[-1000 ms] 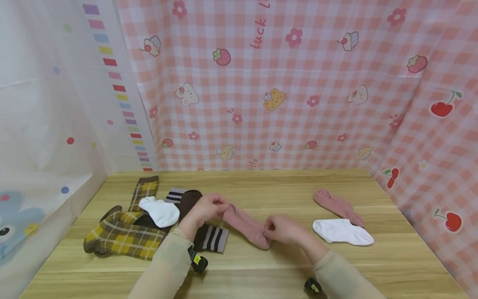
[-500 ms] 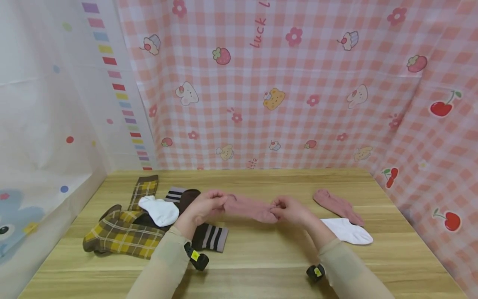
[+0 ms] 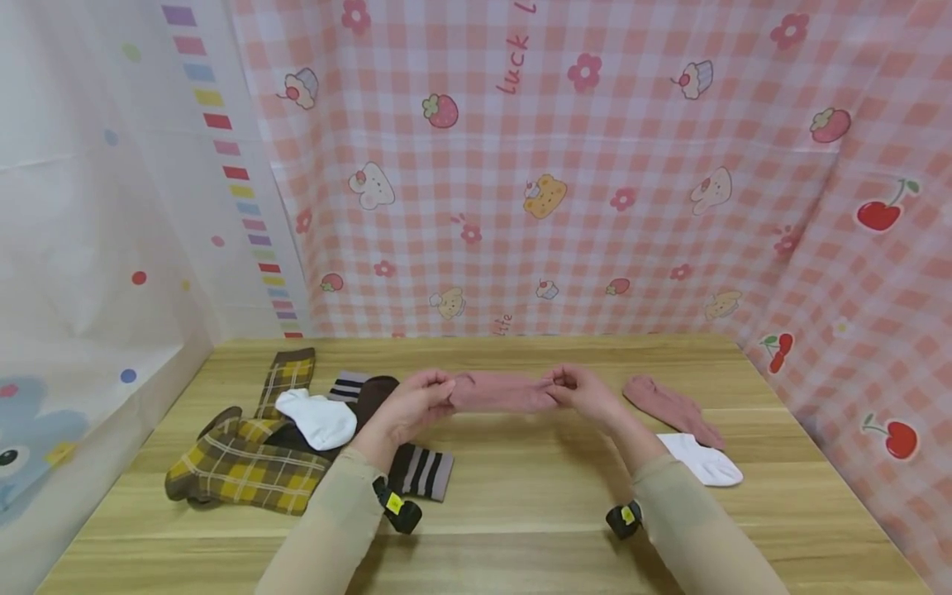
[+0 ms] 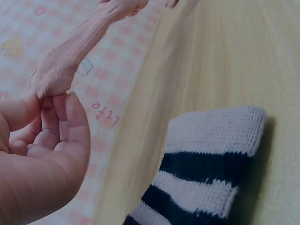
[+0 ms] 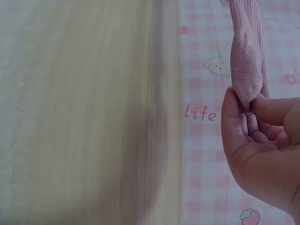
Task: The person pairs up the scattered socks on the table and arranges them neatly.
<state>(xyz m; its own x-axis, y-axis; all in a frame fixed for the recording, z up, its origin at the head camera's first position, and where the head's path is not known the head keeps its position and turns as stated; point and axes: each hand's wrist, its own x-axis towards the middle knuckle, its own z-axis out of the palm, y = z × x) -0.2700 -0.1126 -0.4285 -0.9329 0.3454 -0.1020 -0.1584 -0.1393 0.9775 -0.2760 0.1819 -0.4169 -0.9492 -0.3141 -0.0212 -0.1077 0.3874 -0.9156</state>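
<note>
Stretched level between the two hands is a pink sock [image 3: 502, 392], held above the middle of the table. My left hand [image 3: 413, 405] pinches its left end between thumb and fingers; the left wrist view shows the sock [image 4: 70, 56] running away from that grip. At the other end my right hand [image 3: 587, 398] pinches the sock, and in the right wrist view the ribbed fabric [image 5: 247, 61] narrows into the fingertips. A second pink sock [image 3: 673, 409] lies on the table to the right, beside a white sock [image 3: 706, 461] partly covered by the right forearm.
Yellow-and-brown plaid socks [image 3: 245, 475] lie at the left, with another white sock [image 3: 318, 420] on top. Dark socks with striped cuffs [image 3: 427, 473] lie beside them, partly behind the left arm. A checked curtain [image 3: 543, 248] hangs along the wooden table's [image 3: 513, 512] back edge.
Both hands have lifted the pink sock up and away from the table front. It has turned from slanting to level, mainly as my right hand rose.
</note>
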